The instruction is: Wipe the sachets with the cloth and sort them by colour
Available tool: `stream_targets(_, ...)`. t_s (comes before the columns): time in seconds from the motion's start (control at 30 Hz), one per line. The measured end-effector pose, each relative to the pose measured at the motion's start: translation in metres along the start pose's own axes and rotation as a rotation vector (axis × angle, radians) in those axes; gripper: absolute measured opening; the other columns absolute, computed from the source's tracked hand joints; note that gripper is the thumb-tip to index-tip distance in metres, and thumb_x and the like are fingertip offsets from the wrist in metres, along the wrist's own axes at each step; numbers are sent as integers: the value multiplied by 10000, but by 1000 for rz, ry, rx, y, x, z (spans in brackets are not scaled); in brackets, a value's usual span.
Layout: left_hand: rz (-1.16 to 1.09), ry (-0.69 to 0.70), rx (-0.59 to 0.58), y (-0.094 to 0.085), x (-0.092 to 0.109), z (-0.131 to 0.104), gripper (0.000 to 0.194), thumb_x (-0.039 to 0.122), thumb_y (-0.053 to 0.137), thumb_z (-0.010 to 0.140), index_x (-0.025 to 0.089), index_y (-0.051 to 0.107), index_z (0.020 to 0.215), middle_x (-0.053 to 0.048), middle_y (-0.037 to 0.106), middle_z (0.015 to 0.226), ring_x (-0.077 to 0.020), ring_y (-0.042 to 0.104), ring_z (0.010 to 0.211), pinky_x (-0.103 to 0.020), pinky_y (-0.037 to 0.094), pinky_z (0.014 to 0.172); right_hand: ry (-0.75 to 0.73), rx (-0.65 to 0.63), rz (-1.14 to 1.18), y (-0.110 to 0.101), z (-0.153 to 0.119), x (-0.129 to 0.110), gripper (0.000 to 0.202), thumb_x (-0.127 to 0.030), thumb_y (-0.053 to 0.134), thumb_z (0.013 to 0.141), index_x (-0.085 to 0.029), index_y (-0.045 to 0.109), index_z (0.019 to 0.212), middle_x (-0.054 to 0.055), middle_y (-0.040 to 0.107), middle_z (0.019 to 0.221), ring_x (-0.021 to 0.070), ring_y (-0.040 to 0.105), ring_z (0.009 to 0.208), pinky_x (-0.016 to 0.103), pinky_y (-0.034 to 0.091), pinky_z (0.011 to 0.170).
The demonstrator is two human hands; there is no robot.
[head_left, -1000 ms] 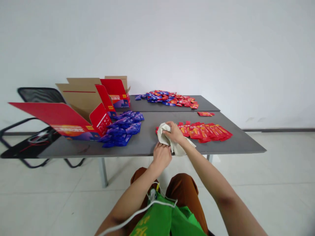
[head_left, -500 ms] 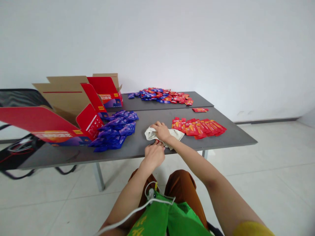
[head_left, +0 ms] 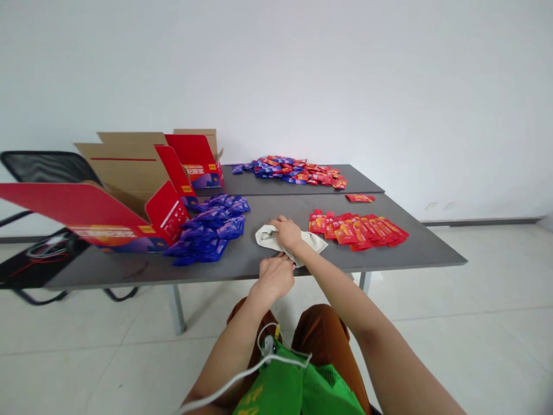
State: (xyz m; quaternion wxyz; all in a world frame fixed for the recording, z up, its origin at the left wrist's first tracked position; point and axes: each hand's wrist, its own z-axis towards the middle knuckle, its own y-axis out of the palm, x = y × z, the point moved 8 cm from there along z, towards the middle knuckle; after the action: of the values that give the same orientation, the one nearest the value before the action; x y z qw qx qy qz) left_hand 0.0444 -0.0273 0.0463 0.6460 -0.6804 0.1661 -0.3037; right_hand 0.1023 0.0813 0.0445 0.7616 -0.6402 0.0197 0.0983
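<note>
A crumpled off-white cloth [head_left: 314, 241] lies near the front edge of the grey table [head_left: 285, 206]. My right hand [head_left: 287, 231] is closed on the cloth from above, its fingers bent over the left part. Just below it, my left hand [head_left: 276, 275] is at the table edge with its fingers curled at the cloth's lower side; a dark-and-red bit of something shows by its fingertips, too small to name. Red sachets [head_left: 360, 230] lie in an overlapping row to the right of the cloth. Blue sachets [head_left: 211, 227] are piled to the left.
Open red cartons [head_left: 164, 213] with raised flaps stand on the left. A mixed heap of red and blue sachets [head_left: 294, 170] lies at the back. One red packet [head_left: 360, 197] rests apart at the right. A black mesh chair [head_left: 47, 167] is far left.
The view has shifted slightly, so the table things appear a little further right. Both hands stay at the cloth, with the left hand's fingers now tucked further under its lower edge.
</note>
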Motion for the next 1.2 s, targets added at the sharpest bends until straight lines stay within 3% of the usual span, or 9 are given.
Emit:
stream_targets(0.1, -4, 25, 18, 2, 1, -1, 315, 226, 373, 919, 183, 673, 1009, -103, 684, 1122, -233, 596, 1110, -354, 451, 889, 65, 51, -30, -3, -9, 3, 400, -154, 348, 940, -339, 573, 1214, 61, 542, 1150, 210, 522, 984, 300, 429, 789)
stream_targets(0.3, -5, 31, -7, 5, -2, 0, 341, 241, 353, 924, 181, 677, 1014, -117, 698, 1070, -249, 646, 989, -362, 469, 834, 20, 78, 72, -2, -56, 19, 385, -160, 462, 894, -349, 623, 1189, 39, 546, 1095, 184, 535, 977, 260, 405, 830)
stream_targets(0.57, 3, -62, -95, 0, -6, 7, 374, 305, 357, 912, 182, 691, 1026, -170, 697, 1064, -301, 655, 993, -402, 472, 826, 193, 96, 91, -5, -22, 19, 486, -123, 439, 878, -369, 575, 1274, 56, 535, 1118, 175, 576, 972, 246, 435, 780)
stream_targets(0.73, 3, -83, -80, -2, -12, -2, 409, 328, 325, 923, 206, 700, 1031, -153, 710, 1042, -291, 667, 970, -401, 477, 820, 195, 84, 125, -14, -60, 32, 504, -119, 481, 846, -359, 583, 1277, 53, 577, 1083, 174, 594, 939, 239, 438, 769)
stream_targets(0.83, 46, -156, -18, -12, -30, -13, 464, 364, 307, 928, 174, 731, 944, -179, 719, 951, -303, 673, 937, -418, 465, 843, 168, 2, 137, -25, -90, 49, 473, -128, 520, 822, -365, 631, 1216, 35, 620, 1030, 181, 609, 902, 237, 434, 750)
stream_targets(0.93, 74, -320, 133, -27, -51, -19, 534, 391, 274, 936, 119, 732, 912, -214, 708, 910, -314, 666, 934, -430, 444, 887, 206, 87, 122, -50, -110, 69, 464, -135, 500, 838, -356, 627, 1226, 43, 629, 1051, 188, 611, 886, 240, 433, 723)
stream_targets(1.0, 68, -356, 252, -31, -53, -16, 527, 424, 297, 930, 100, 692, 1060, -224, 688, 1024, -316, 636, 1023, -421, 429, 924, 227, 147, 119, -61, -117, 75, 481, -123, 485, 840, -351, 617, 1243, 51, 619, 1065, 190, 607, 885, 244, 433, 718)
stream_targets(1.1, 84, -299, 332, -20, -38, -3, 631, 486, 444, 866, 61, 503, 1329, -253, 558, 1292, -330, 497, 1242, -394, 410, 972, 189, 126, 183, -55, -121, 72, 527, -81, 486, 816, -345, 610, 1255, 40, 605, 1071, 182, 594, 914, 236, 430, 772)
stream_targets(1.2, 62, -337, 260, -1, -36, 8, 624, 411, 506, 840, 33, 473, 1335, -281, 551, 1281, -350, 514, 1220, -404, 426, 947, 141, 128, 267, -42, -123, 64, 550, -55, 486, 800, -325, 605, 1265, 34, 583, 1049, 170, 578, 919, 227, 423, 817)
